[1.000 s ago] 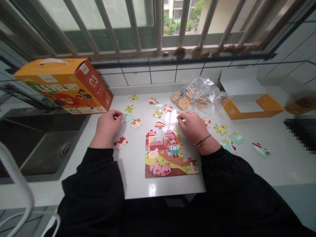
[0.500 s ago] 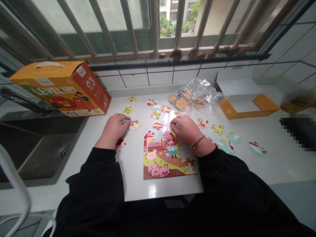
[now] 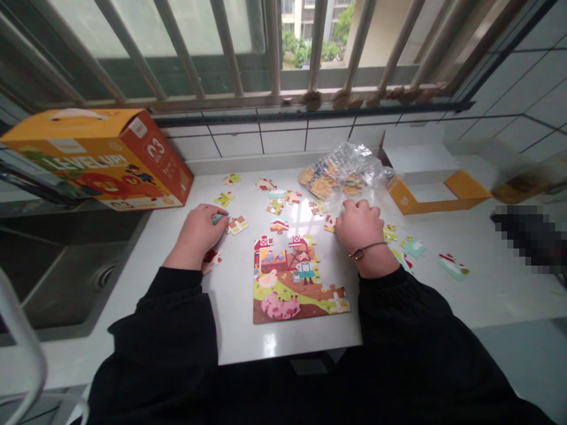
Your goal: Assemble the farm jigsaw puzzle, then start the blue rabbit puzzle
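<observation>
A partly joined farm puzzle (image 3: 283, 289) lies on the white counter between my hands; its upper right part has a gap. My left hand (image 3: 201, 233), left of it, pinches a small grey-green puzzle piece (image 3: 217, 218), beside a brown and white piece (image 3: 238, 224). A red and pink piece (image 3: 211, 260) lies partly under my left wrist. My right hand (image 3: 361, 227) is right of the puzzle, palm down with bent fingers, over loose pieces. One red and cream piece (image 3: 329, 224) shows at its fingertips. Above the puzzle lies a red-roof piece (image 3: 279, 225).
Several loose pieces (image 3: 413, 246) lie to the right. A clear bag of pieces (image 3: 341, 171) sits at the back, beside an open orange box (image 3: 436, 203). A large orange carton (image 3: 101, 159) stands back left by the sink (image 3: 66, 271).
My right hand has moved right, away from the puzzle's top edge and onto the loose pieces there. My left hand still pinches its piece. The view has shifted slightly.
</observation>
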{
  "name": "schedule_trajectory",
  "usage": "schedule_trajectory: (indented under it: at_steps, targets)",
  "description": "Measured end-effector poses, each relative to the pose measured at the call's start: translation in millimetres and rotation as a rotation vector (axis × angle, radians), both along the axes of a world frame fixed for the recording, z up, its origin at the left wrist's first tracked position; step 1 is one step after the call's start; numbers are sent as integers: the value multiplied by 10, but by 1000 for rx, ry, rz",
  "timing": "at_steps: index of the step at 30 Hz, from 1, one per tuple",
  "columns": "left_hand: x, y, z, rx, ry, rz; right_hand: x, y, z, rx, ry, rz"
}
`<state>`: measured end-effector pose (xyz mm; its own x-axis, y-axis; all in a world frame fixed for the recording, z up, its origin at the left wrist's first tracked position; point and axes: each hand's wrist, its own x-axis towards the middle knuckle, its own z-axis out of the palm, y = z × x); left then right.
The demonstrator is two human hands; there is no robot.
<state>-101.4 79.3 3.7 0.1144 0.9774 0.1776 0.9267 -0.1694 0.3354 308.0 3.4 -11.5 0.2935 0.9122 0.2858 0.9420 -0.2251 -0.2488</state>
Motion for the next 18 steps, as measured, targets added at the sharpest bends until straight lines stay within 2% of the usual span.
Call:
schedule_trajectory:
  at_steps: [3,5,9,12,15,18]
  targets:
    - [-14,14,-9,0,-5,-5,59,-14,-44,-84,-3,-112]
    - [-29,24,-22,4,2,-10,64,-12,-64,-141,-13,-125]
    - [-61,44,-52,5,13,-20,-13,0,-33,-134,-35,-2]
    - [-76,62,-69,7,15,-24,-56,-76,104,-145,-28,44]
    - [-83,74,-80,9,18,-22,37,-337,278,-170,-67,22]
    - [-80,77,-85,10,24,-20,287,-766,342,-223,-133,-56]
